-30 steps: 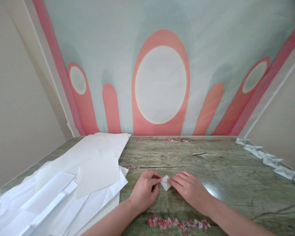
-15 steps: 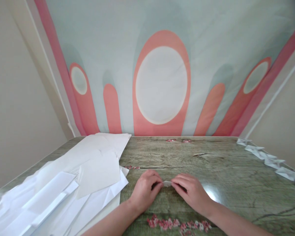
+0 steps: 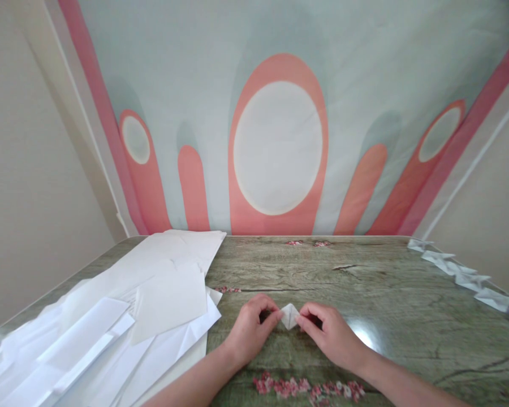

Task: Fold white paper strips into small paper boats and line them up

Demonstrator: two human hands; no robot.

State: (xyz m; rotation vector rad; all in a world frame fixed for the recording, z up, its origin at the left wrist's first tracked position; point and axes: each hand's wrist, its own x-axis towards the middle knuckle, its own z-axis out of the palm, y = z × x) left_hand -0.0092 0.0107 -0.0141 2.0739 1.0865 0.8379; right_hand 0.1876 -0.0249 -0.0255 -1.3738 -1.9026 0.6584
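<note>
A small folded white paper (image 3: 290, 316) with a diamond outline and a crease down its middle is held just over the table, near the centre. My left hand (image 3: 254, 325) pinches its left corner between thumb and fingertips. The right corner sits in the pinch of my right hand (image 3: 328, 328). Both hands are closed on the paper, and their fingertips cover its side corners.
White paper sheets (image 3: 169, 299) lie in a loose pile on the left of the wood-patterned table (image 3: 271, 265). Several folded white paper pieces (image 3: 470, 281) line the right edge. A backdrop with coral arches (image 3: 280, 225) stands behind the table.
The paper showed as a thin, flat strip between my fingertips; now it has turned or opened to a diamond face. Both hands have stayed nearly in place, keeping their pinch.
</note>
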